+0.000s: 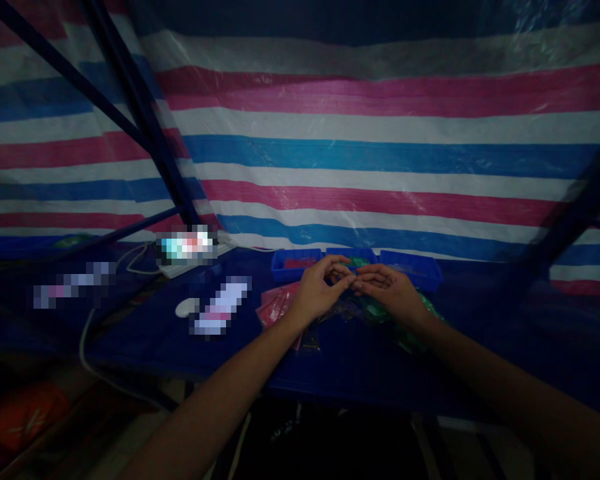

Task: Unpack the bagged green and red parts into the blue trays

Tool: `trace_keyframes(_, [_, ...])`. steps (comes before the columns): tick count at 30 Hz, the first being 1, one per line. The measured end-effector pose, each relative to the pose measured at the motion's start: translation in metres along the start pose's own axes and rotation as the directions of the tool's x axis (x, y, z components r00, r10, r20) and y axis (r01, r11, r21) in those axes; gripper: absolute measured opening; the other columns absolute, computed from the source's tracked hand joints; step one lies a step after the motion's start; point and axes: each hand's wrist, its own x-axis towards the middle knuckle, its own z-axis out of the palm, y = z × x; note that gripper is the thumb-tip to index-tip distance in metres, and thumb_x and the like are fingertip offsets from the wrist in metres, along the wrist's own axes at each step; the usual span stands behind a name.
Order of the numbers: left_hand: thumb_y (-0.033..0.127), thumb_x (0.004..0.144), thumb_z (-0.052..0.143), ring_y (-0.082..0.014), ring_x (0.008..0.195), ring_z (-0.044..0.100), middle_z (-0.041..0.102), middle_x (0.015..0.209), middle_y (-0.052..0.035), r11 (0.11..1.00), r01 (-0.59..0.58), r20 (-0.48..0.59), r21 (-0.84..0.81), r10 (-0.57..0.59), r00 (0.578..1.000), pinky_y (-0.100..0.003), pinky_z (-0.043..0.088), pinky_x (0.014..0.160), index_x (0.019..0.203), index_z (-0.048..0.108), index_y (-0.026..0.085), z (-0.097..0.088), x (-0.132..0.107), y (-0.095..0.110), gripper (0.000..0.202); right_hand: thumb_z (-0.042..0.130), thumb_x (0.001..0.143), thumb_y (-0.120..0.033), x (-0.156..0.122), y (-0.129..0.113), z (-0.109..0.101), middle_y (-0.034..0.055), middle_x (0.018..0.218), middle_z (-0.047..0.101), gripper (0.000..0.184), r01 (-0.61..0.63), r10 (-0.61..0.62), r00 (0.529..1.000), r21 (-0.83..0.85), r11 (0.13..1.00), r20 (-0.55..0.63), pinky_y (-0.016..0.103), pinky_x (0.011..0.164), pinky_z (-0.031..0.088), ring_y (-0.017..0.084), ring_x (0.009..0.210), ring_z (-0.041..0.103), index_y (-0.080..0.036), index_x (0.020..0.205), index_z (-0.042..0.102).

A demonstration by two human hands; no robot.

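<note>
My left hand and my right hand meet fingertip to fingertip above the blue table. Both are closed in a pinch; whatever lies between the fingers is too small and dark to make out. Beside and beneath my left hand lie red plastic packets. Green packets spread under my right hand, partly covered by it. A small clear packet rests on the table below my left wrist. Just behind the hands stand blue trays: one with red contents, one mostly hidden by my fingers, and one on the right.
Left on the blue table are a white round object, a blurred flat item and a lit, blurred screen by a white power strip with cables. Blue metal posts and a striped sheet stand behind.
</note>
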Motion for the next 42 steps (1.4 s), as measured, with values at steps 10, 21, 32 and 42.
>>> trace_keyframes(10, [0.029,0.091,0.068,-0.0165,0.084,0.069,0.074,0.098,-0.007,0.999,0.002,-0.016,0.052,-0.001,1.0,-0.031,0.053,0.076,0.12,0.057,0.018,0.0,0.001,-0.002,0.033,0.085,0.073,-0.035,0.001,0.002,0.001,0.0049,0.095,0.077,0.037,-0.007,0.007,1.0,0.005,1.0,-0.001,0.038,0.083,0.061,0.019,0.083,0.074,-0.021,0.102,0.068])
trace_keyframes(21, [0.027,0.096,0.062,-0.0206,0.101,0.064,0.07,0.102,-0.0069,0.839,-0.266,0.031,0.474,0.286,0.958,-0.041,0.051,0.095,0.105,0.073,0.021,-0.001,-0.004,0.002,0.015,0.084,0.073,-0.041,0.007,0.001,-0.004,0.0027,0.083,0.071,0.04,0.108,-0.137,0.973,-0.158,0.981,-0.185,0.033,0.07,0.06,0.018,0.072,0.07,-0.021,0.101,0.065])
trace_keyframes(32, [0.028,0.095,0.062,-0.0204,0.101,0.068,0.074,0.109,-0.0067,0.868,-0.189,0.065,0.459,0.18,0.982,-0.036,0.053,0.091,0.107,0.073,0.02,-0.001,-0.003,-0.001,0.018,0.078,0.08,-0.046,-0.003,-0.01,0.007,0.0076,0.097,0.076,0.035,0.127,-0.142,0.986,-0.163,0.978,-0.083,0.042,0.089,0.06,0.022,0.087,0.073,-0.021,0.103,0.069])
trace_keyframes(42, [0.028,0.094,0.061,-0.0182,0.083,0.066,0.073,0.093,-0.005,0.91,-0.062,-0.036,0.41,0.084,0.996,-0.03,0.05,0.073,0.098,0.072,0.018,-0.003,-0.002,0.002,0.015,0.076,0.081,-0.047,0.002,-0.009,-0.003,0.0078,0.102,0.072,0.041,0.152,-0.221,0.953,-0.305,0.94,-0.208,0.032,0.068,0.059,0.02,0.085,0.069,-0.022,0.111,0.065])
